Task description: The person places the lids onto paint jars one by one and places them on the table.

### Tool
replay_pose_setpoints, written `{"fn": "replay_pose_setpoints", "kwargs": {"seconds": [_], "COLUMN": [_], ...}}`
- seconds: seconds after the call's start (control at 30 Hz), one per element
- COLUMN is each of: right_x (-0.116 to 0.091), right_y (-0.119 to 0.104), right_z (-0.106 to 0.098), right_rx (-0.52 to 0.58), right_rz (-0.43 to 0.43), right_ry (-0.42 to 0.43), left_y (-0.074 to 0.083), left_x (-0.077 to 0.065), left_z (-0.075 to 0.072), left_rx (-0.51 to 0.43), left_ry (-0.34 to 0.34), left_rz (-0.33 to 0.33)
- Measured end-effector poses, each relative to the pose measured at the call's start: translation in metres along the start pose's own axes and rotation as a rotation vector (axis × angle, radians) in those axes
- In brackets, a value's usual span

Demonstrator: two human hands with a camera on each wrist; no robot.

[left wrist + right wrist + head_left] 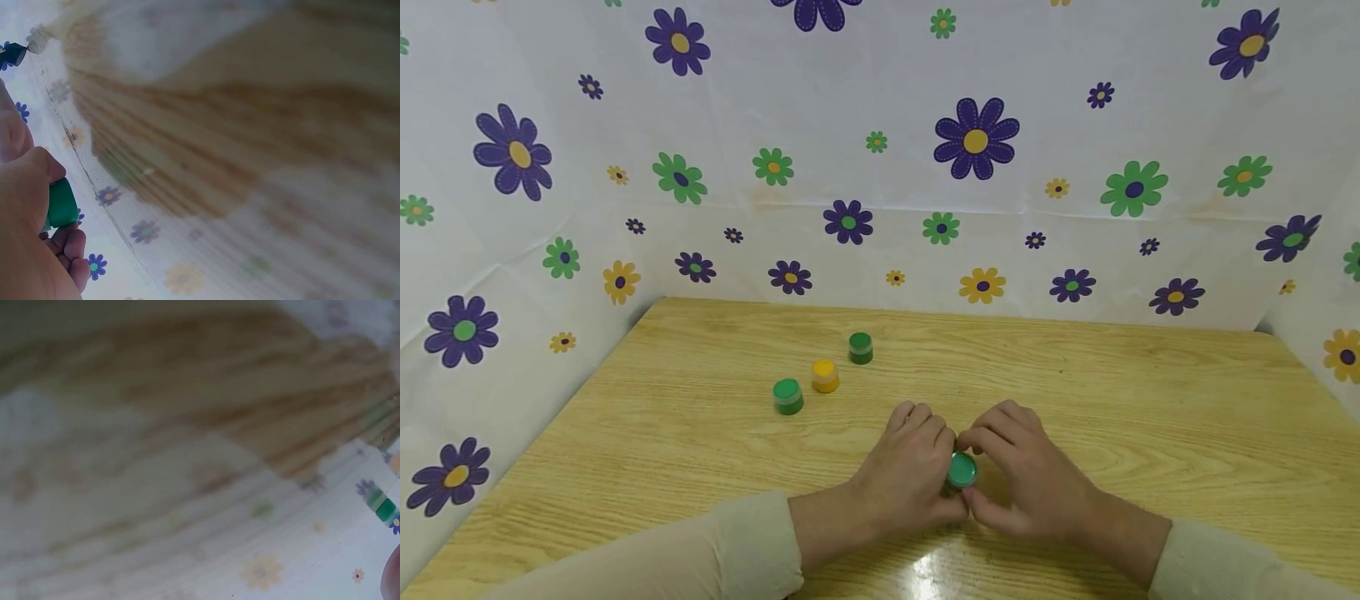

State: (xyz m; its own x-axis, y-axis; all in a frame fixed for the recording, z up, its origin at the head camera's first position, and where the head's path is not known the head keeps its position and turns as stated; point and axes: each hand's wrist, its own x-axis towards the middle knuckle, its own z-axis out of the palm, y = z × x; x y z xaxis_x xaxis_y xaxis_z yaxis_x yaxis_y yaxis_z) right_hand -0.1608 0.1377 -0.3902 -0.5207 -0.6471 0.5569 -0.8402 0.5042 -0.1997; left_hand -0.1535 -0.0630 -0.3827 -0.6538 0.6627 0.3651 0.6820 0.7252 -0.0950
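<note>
A small paint jar with a green top (961,471) is between both hands, low and right of centre in the head view. My left hand (906,471) grips it from the left with curled fingers, the thumb on the near side. From the right, my right hand (1037,479) curls its thumb and forefinger about the jar's edge. In the left wrist view the green jar (62,203) shows between the left thumb and fingers. Only a fingertip of the right hand (392,575) shows at the right wrist view's edge.
Left of the hands, a green jar (787,397), a yellow jar (825,377) and a darker green jar (861,348) stand in a slanting row on the wooden table (1112,383). A flower-printed white cloth (880,183) walls the back and sides.
</note>
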Motion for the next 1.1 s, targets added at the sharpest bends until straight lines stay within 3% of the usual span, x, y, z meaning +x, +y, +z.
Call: {"fn": "replay_pose_setpoints", "kwargs": {"seconds": [0.17,0.63,1.1], "right_x": [-0.0011,0.0000,-0.0001], "right_y": [0.0007,0.0008,-0.0006], "right_z": [0.0006,0.0017,-0.0002], "right_rx": [0.005,-0.022,-0.039], "right_rz": [-0.011,-0.004,0.039], "right_ry": [0.014,0.043,0.028], "left_y": [-0.0001,-0.0006,-0.0006], "left_x": [-0.0006,-0.0007,-0.0004], "left_z": [0.0007,0.0015,0.0000], "left_rx": [-0.009,-0.004,-0.016], "left_ry": [0.035,0.052,0.038], "left_rz": [0.004,0.010,0.011]}}
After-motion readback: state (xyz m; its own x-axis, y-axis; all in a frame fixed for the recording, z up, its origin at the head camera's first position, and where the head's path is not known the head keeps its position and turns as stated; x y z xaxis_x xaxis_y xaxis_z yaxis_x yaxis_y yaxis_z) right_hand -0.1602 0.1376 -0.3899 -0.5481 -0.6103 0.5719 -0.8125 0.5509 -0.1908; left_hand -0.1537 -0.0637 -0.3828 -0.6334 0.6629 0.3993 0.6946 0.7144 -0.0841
